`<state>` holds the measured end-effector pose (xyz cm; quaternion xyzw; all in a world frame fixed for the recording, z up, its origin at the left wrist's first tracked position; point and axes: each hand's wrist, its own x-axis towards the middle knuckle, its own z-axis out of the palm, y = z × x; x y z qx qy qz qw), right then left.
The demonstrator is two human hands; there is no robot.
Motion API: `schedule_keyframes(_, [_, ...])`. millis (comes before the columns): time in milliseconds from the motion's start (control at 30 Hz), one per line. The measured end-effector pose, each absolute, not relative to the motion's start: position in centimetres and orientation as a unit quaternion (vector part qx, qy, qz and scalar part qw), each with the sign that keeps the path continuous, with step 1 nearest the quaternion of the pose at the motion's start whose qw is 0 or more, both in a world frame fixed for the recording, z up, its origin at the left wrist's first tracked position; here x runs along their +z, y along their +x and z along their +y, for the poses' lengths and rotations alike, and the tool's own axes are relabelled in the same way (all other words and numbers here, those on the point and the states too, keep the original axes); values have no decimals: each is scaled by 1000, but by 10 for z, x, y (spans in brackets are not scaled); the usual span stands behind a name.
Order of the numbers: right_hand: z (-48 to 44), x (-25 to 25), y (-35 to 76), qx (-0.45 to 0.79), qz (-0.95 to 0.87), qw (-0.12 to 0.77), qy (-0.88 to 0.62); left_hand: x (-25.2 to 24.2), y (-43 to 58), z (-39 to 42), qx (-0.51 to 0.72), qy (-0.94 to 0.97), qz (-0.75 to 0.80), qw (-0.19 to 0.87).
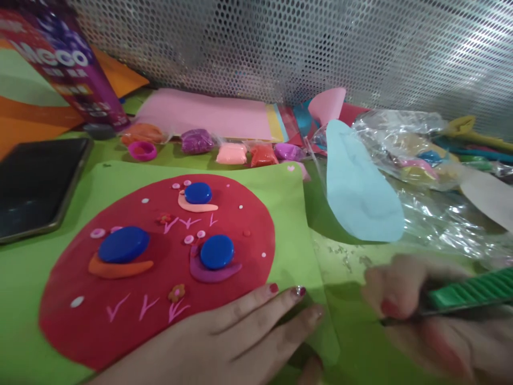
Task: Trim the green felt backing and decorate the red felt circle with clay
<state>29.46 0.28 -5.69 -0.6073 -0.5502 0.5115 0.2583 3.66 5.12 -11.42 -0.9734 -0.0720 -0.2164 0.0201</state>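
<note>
My left hand (240,337) lies flat, fingers outstretched, over the lower right of a red oval (160,291) and the light green sheet (288,230) beneath it. On the oval sit three clay snails with blue discs (124,244) as shells and orange, purple and peach bodies, plus clay flowers and pink grass shapes. To the right of the sheet, my right hand (425,315) is closed around a green ridged-handled tool (473,291) with a thin dark tip. Motion blurs this hand and hides the tool's exact kind.
A black phone (36,184) lies at the left, near a purple Meco cup (76,64). Clay packets (232,153) and pink paper (208,113) line the back before a perforated metal panel (256,48). A light blue paper cutout (360,187) and clear plastic bags (436,219) lie right.
</note>
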Motion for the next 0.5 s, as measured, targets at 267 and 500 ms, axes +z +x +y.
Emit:
schedule_keyframes(267, [16,-42,273,666,-407,273,-563,-114,37,52,-230,-970,-81,5])
schedule_keyframes(500, [16,-41,255,479,-506,273,-663,-116,37,53,-215,-973,-79,-14])
